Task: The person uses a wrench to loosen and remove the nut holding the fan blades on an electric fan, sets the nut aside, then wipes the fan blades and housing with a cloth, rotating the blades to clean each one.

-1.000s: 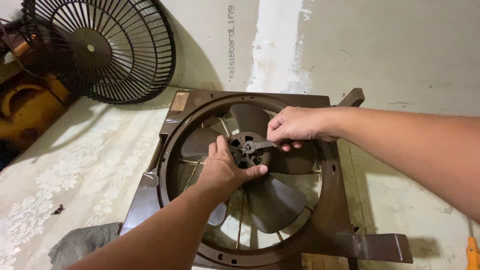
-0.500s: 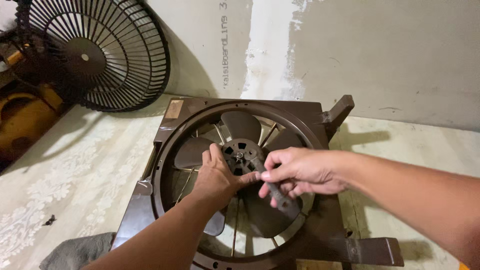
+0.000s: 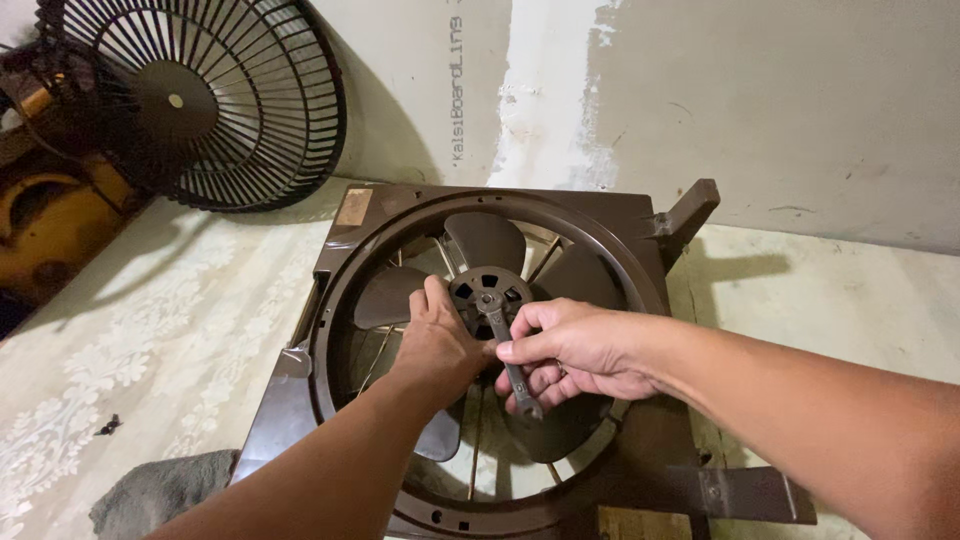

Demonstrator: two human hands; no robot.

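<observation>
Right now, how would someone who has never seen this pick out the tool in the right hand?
Find the brown square fan frame lying flat. At its hub, the right hand holds a wrench. It is the only slim grey metal bar among broad brown blades.

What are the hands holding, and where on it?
Right hand holds a wrench by its handle; its head sits on the hub. Left hand grips the hub's side.

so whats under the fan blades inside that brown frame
Through the gaps between the blades, thin metal spokes and the pale patterned cloth show below. The left hand and right hand, holding a wrench, hide what lies beneath the hub.
</observation>
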